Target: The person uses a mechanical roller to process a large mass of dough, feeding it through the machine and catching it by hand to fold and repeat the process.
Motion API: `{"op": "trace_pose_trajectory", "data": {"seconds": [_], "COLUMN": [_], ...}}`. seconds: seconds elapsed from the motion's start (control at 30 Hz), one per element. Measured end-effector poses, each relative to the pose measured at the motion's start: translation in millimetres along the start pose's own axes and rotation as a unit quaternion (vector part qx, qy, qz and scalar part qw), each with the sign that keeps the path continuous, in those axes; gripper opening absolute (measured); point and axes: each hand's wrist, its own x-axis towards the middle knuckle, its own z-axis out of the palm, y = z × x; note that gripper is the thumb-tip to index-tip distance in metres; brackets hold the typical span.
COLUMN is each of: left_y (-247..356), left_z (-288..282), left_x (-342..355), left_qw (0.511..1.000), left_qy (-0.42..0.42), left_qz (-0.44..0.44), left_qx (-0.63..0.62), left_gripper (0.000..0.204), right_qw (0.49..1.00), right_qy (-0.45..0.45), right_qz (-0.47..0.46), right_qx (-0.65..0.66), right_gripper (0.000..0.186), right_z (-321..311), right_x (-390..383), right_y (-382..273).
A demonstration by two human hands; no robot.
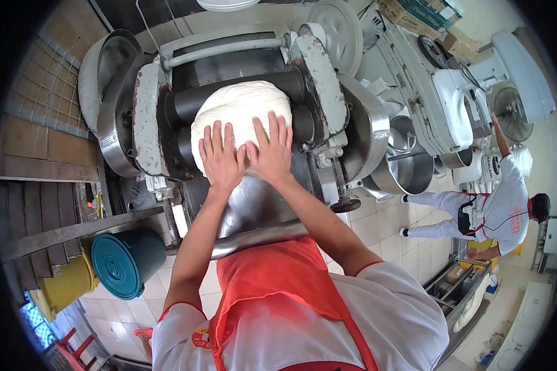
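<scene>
A large, pale mass of dough (241, 102) lies on the dark rollers (192, 106) of a dough sheeter with worn grey side housings (150, 117). My left hand (221, 159) rests flat on the dough's near left part, fingers spread and pointing away from me. Beside it, my right hand (271, 148) presses on the near right part, its fingers also stretched out. The two thumbs come close together at the middle. Below the dough, a smooth metal tray (254, 207) slopes toward me. The dough hides the middle of the rollers.
A metal bar (260, 238) crosses the machine's near edge. On the left floor stand a teal lidded bin (114, 266) and a yellow bin (65, 284). Steel mixing bowls (408, 170) stand at the right, with a co-worker (495, 207) beyond, one arm reaching toward a white machine (455, 108).
</scene>
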Motion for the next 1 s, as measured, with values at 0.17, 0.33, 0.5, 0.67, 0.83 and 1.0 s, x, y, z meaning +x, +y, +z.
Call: {"op": "trace_pose_trajectory", "data": {"seconds": [0.17,0.33,0.5,0.67,0.83,1.0], "left_y": [-12,-61,-71,-44,-75,-137], "left_z": [-7,9,15,40,126,206], "left_x": [75,131,88,-58,-72,-53], "left_qw": [0.996,0.970,0.769,0.593,0.334,0.358], "left_qy": [0.052,-0.028,0.217,0.219,-0.062,-0.151], "left_qz": [-0.046,-0.155,-0.186,-0.458,-0.809,-0.518], "left_qx": [-0.057,-0.183,-0.572,-0.625,-0.479,-0.762], "left_gripper": [0.051,0.052,0.011,0.030,0.046,0.051], "right_qw": [0.997,0.981,0.997,0.654,0.311,0.499], "right_qy": [0.062,-0.137,0.059,-0.167,-0.173,-0.337], "right_qz": [-0.023,0.135,0.048,0.452,0.727,0.623], "right_qx": [-0.040,0.022,0.024,0.583,0.587,0.500], "right_gripper": [0.050,0.058,0.056,0.056,0.091,0.080], "right_z": [0,-7,-6,-13,70,181], "right_x": [60,115,69,-85,-87,-76], "right_y": [21,25,51,-3,58,153]}}
